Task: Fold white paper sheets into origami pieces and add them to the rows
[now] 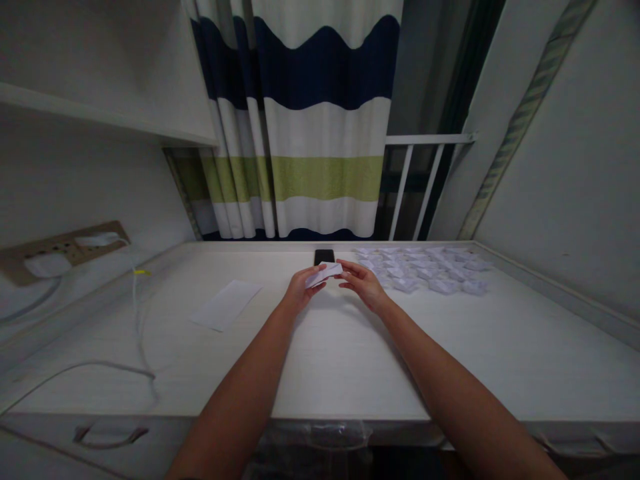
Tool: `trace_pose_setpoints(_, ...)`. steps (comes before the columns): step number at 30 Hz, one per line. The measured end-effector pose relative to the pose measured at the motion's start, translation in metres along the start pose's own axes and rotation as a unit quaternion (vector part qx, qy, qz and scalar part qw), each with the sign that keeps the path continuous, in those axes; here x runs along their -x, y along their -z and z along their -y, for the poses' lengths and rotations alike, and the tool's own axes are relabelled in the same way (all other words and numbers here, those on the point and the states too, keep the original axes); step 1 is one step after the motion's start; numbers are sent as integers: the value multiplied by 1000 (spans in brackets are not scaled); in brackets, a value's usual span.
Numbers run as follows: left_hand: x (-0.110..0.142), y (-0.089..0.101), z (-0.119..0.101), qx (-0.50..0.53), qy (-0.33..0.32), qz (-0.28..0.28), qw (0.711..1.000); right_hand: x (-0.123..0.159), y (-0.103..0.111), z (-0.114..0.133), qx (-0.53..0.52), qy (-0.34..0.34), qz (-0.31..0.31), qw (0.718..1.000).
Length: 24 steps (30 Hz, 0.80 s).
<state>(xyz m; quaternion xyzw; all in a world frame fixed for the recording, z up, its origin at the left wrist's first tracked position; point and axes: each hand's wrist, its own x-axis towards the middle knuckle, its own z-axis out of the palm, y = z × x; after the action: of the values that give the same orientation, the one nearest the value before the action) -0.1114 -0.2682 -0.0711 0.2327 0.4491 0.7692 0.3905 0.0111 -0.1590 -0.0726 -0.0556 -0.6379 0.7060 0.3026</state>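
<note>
A folded piece of white paper (325,272) is held above the desk, tilted up a little on its right side. My left hand (300,288) grips its left end, thumb on top and fingers beneath. At the right end, my right hand (364,283) has its index finger and thumb around the edge, with the lower fingers partly spread. Behind the held paper lies a black phone-like object (324,256). Rows of several folded white paper pieces (425,272) rest on the desk to the right of my hands.
A flat sheet of white paper (227,305) lies left on the white desk (350,373). A power strip (70,252) with plugs is on the left wall, and a white cable (137,320) trails down across the desk. A striped curtain (325,133) hangs behind.
</note>
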Motion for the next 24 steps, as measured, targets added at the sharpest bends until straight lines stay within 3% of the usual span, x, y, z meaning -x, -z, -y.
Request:
trace_pose_setpoints(8,-1,1,2,-16,-6,0,1000,-1,2,-1,12,2,-9,1000)
trace_pose_setpoints(15,-2,0,6,-133,-49,5,990,-2,1,-3,33,-12,-47,998)
trace_pose_setpoints(24,-9,6,13,-239,-96,4,966,-4,3,-7,111,-22,-45,993)
